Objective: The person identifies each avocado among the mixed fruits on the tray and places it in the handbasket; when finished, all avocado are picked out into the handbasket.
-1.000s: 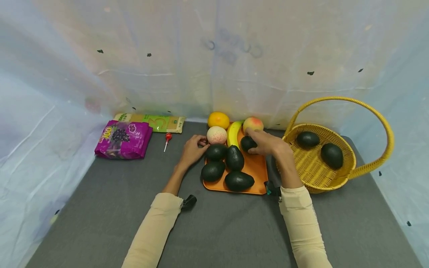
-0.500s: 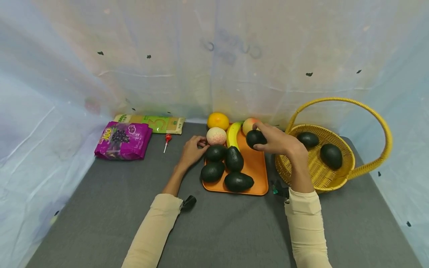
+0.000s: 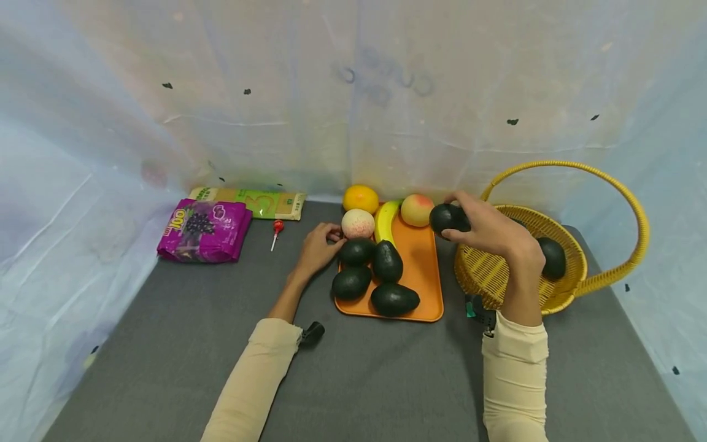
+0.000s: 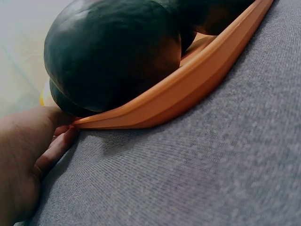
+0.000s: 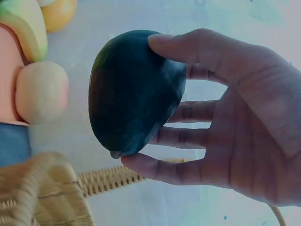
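Observation:
My right hand point(image 3: 491, 230) grips a dark green avocado point(image 3: 448, 220) in the air between the tray's right edge and the yellow wicker basket point(image 3: 476, 273). In the right wrist view, thumb and fingers stand round that avocado point(image 5: 134, 92), its stem end pointing down. My left hand point(image 3: 319, 250) pinches the left rim of the orange tray point(image 3: 417, 255); the left wrist view shows the tray rim point(image 4: 188, 89) at its fingertips. Several avocados point(image 3: 386, 261) lie on the tray with a banana point(image 3: 385, 222). A whitish-pink peach point(image 3: 358, 223), another peach point(image 3: 417, 210) and an orange point(image 3: 361, 199) sit at its back.
Inside the basket, one avocado point(image 3: 552, 258) shows and another is mostly hidden by my right hand. Its tall handle point(image 3: 635, 209) arches above it. At the left lie a purple packet point(image 3: 204, 230), a green-and-tan packet point(image 3: 270, 205) and a red lollipop point(image 3: 278, 227).
My right hand has lifted an avocado off the tray's right part and carried it right toward the basket, uncovering the right-hand peach. The left hand stays at the tray's edge.

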The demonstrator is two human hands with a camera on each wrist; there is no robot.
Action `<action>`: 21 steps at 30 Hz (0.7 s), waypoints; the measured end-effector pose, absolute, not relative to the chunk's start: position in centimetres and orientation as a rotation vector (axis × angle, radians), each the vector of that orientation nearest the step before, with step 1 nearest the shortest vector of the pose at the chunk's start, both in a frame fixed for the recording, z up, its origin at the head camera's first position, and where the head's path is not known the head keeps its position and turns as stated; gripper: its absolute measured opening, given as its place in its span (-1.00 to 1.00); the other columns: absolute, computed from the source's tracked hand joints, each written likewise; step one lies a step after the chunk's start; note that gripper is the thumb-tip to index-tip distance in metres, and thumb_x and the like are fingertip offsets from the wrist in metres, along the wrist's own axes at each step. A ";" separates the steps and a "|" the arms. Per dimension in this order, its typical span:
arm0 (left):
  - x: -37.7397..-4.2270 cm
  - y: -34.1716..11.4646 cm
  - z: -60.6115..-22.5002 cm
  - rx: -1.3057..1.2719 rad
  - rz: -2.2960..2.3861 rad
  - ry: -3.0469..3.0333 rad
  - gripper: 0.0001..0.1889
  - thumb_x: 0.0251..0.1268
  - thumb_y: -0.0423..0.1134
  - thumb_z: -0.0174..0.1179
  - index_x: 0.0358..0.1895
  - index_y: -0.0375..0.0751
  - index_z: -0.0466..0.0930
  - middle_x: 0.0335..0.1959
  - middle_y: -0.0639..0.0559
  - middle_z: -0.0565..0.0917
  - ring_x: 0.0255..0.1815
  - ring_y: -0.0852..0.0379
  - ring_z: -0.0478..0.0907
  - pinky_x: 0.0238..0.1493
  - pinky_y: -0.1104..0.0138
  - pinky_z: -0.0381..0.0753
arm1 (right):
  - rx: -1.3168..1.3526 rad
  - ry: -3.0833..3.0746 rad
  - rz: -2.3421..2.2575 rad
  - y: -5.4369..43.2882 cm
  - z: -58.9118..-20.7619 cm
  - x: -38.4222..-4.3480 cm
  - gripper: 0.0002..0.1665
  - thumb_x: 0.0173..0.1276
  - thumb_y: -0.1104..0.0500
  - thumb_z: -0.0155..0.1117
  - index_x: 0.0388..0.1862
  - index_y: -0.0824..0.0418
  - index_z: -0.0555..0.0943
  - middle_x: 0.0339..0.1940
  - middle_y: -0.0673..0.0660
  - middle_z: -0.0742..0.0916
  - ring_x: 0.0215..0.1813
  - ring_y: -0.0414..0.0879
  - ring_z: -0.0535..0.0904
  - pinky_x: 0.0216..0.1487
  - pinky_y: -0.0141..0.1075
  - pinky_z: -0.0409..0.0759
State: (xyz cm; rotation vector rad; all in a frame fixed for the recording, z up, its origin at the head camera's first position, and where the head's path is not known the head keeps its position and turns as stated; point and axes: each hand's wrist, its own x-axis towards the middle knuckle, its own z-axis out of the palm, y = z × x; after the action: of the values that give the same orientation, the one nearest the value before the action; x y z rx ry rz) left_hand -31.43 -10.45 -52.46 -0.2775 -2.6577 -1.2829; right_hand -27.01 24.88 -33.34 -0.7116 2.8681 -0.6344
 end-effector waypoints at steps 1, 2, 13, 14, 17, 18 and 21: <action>-31.4 -10.5 -52.5 -0.279 -1.282 -2.659 -0.63 0.38 -0.19 0.38 0.14 -0.31 0.69 0.00 -0.24 0.69 -0.01 -0.11 0.75 0.25 -0.04 0.61 | -0.704 2.877 -0.640 25.2 -33.2 -26.9 -0.36 0.49 0.08 0.37 0.41 0.23 0.35 0.23 0.30 0.62 0.15 0.16 0.56 0.18 0.10 0.56; -31.4 -10.4 -52.5 -0.279 -1.284 -2.660 -0.63 0.38 -0.19 0.38 0.14 -0.31 0.69 0.01 -0.23 0.69 -0.01 -0.11 0.75 0.25 -0.04 0.61 | -0.695 2.886 -0.639 25.5 -33.1 -26.7 -0.36 0.49 0.07 0.37 0.41 0.23 0.35 0.24 0.30 0.62 0.15 0.16 0.55 0.19 0.10 0.55; -31.6 -10.5 -52.7 -0.279 -1.279 -2.661 -0.64 0.38 -0.18 0.38 0.15 -0.29 0.69 0.01 -0.22 0.69 -0.01 -0.10 0.74 0.26 -0.05 0.60 | -0.497 2.968 -0.677 29.9 -32.2 -25.6 -0.25 0.52 -0.05 0.32 0.49 0.26 0.29 0.22 0.46 0.63 0.14 0.28 0.60 0.11 0.17 0.54; -31.6 -10.5 -52.7 -0.279 -1.280 -2.663 -0.64 0.38 -0.18 0.38 0.15 -0.29 0.69 0.01 -0.22 0.69 -0.01 -0.10 0.74 0.26 -0.04 0.60 | -0.482 2.978 -0.679 30.4 -32.3 -25.6 -0.23 0.52 -0.06 0.32 0.50 0.28 0.28 0.20 0.48 0.63 0.14 0.30 0.60 0.11 0.19 0.54; -31.5 -10.4 -52.8 -0.276 -1.282 -2.663 -0.64 0.38 -0.18 0.38 0.14 -0.29 0.69 0.01 -0.22 0.69 -0.01 -0.11 0.74 0.25 -0.04 0.61 | -0.416 2.997 -0.658 31.5 -32.6 -25.7 -0.16 0.53 -0.11 0.29 0.53 0.32 0.23 0.17 0.51 0.62 0.13 0.31 0.59 0.09 0.22 0.53; -31.5 -10.4 -52.8 -0.275 -1.284 -2.660 -0.64 0.38 -0.18 0.38 0.14 -0.29 0.69 0.01 -0.23 0.69 -0.01 -0.10 0.74 0.24 -0.03 0.62 | -0.393 2.997 -0.648 31.8 -32.7 -25.8 -0.14 0.54 -0.13 0.27 0.54 0.33 0.21 0.18 0.51 0.60 0.13 0.32 0.57 0.10 0.24 0.52; -31.4 -10.3 -52.7 -0.277 -1.285 -2.657 -0.64 0.38 -0.18 0.38 0.13 -0.29 0.70 0.00 -0.22 0.69 -0.02 -0.11 0.74 0.24 -0.03 0.61 | -0.343 2.988 -0.615 32.5 -33.1 -26.2 -0.10 0.56 -0.17 0.23 0.55 0.39 0.20 0.24 0.53 0.55 0.19 0.37 0.52 0.15 0.30 0.49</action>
State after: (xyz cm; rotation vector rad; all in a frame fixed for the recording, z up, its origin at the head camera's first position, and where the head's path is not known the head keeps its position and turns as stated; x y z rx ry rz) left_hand -31.45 -10.33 -52.75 -0.2767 -2.6571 -1.2846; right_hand -26.19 32.50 -33.15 -0.3431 2.9878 -0.6149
